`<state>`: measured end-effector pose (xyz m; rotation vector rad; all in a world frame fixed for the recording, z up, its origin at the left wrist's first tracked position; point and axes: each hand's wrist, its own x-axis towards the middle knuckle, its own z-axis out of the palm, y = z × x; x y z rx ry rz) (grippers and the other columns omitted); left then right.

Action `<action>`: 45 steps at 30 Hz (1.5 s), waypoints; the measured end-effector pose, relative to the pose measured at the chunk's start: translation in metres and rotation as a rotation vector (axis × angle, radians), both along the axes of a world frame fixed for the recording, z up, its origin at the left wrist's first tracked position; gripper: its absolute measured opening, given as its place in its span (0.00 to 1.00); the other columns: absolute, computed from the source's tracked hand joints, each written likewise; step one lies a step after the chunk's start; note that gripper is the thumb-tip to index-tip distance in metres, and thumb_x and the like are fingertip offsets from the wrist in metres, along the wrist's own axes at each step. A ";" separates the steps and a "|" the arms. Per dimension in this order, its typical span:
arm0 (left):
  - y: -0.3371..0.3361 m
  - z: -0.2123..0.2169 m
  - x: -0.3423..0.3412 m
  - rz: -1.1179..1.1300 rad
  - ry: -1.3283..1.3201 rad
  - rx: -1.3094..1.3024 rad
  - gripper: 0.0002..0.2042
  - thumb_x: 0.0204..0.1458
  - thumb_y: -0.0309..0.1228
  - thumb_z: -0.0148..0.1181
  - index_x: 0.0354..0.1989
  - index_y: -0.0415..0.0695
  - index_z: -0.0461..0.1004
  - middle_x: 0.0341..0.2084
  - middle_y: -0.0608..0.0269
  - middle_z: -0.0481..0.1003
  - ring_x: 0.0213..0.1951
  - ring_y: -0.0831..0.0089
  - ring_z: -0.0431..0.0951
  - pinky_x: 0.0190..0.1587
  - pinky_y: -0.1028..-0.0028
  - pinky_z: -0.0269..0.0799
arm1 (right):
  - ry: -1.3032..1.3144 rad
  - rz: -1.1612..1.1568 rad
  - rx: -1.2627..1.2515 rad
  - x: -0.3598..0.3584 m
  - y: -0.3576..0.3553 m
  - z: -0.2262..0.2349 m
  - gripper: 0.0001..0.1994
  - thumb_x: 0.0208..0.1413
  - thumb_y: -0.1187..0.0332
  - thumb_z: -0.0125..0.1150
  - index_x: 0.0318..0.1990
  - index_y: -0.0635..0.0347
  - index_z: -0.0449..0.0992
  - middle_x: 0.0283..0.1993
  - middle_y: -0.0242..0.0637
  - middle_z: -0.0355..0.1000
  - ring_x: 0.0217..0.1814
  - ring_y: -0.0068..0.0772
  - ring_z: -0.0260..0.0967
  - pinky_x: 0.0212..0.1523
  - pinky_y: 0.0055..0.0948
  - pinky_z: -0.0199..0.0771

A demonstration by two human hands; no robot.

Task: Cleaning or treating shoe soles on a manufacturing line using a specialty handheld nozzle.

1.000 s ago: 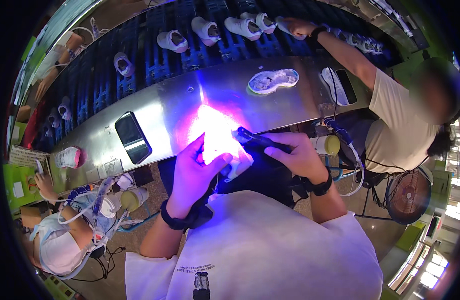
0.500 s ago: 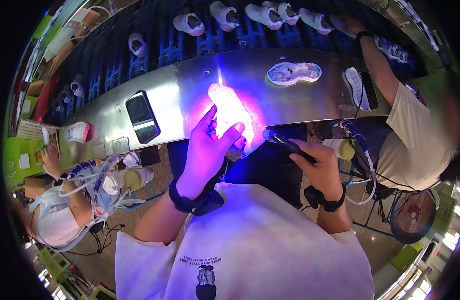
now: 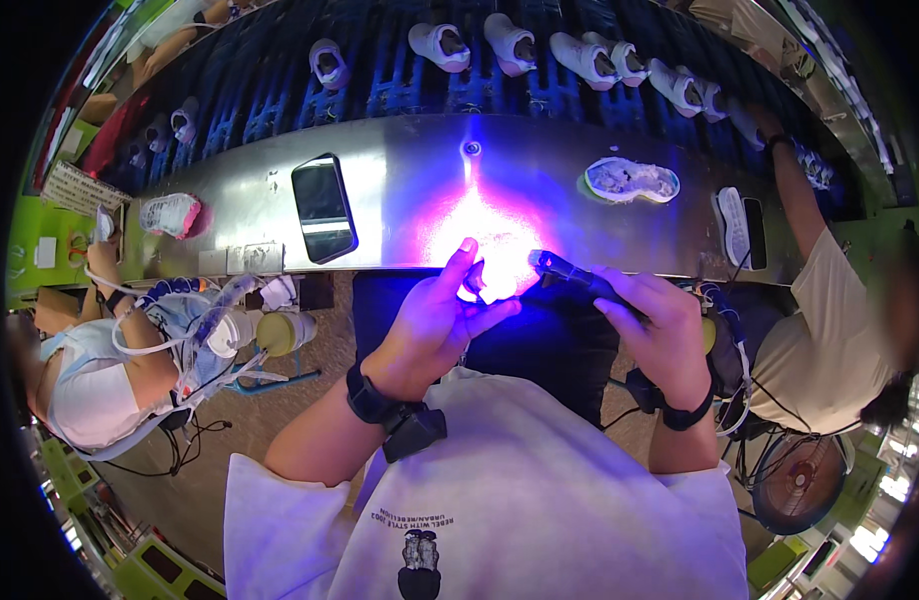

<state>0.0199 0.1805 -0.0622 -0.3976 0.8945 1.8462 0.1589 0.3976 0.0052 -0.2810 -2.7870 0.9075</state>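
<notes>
My left hand (image 3: 430,325) is closed round a glowing shoe (image 3: 500,275) at the near edge of the metal table, thumb up along one side. Violet-white glare washes out the shoe's surface, so its details cannot be made out. My right hand (image 3: 665,325) grips a black-handled brush (image 3: 580,278), its short blocky tip pointing left, close to the shoe. Whether the tip touches the shoe I cannot tell. A white shoe sole (image 3: 633,182) lies on the table beyond my right hand.
A black phone (image 3: 323,208) and a pink-and-white shoe part (image 3: 170,215) lie left on the metal table (image 3: 400,170). Behind it, a dark slatted conveyor (image 3: 260,95) carries several white shoes (image 3: 440,48). People sit at left (image 3: 100,350) and right (image 3: 810,330); the right one reaches over the conveyor.
My left hand has turned the shoe and drawn it nearer me, so less of its length shows. The brush stays close beside it. The whole view has shifted, and the conveyor shoes appear farther right.
</notes>
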 end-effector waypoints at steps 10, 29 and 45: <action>-0.020 -0.018 -0.010 -0.031 -0.530 0.377 0.24 0.70 0.46 0.51 0.63 0.38 0.67 0.50 0.52 0.76 0.51 0.60 0.81 0.54 0.70 0.84 | -0.062 0.022 0.030 -0.024 -0.007 -0.004 0.18 0.54 0.69 0.72 0.54 0.55 0.83 0.30 0.39 0.74 0.27 0.37 0.71 0.32 0.34 0.71; 0.009 -0.010 -0.043 -0.043 0.048 0.207 0.19 0.68 0.44 0.55 0.56 0.41 0.72 0.38 0.59 0.80 0.37 0.69 0.84 0.39 0.72 0.83 | 0.066 -0.110 -0.154 0.004 0.015 -0.063 0.19 0.54 0.73 0.72 0.55 0.60 0.81 0.41 0.44 0.81 0.41 0.42 0.80 0.43 0.32 0.78; 0.074 -0.113 -0.405 -0.324 1.646 -1.492 0.30 0.57 0.55 0.61 0.44 0.33 0.76 0.42 0.36 0.81 0.47 0.44 0.82 0.49 0.51 0.78 | 0.034 -0.509 -0.829 0.017 0.055 -0.069 0.21 0.64 0.78 0.57 0.64 0.66 0.69 0.36 0.32 0.76 0.27 0.15 0.65 0.29 0.18 0.67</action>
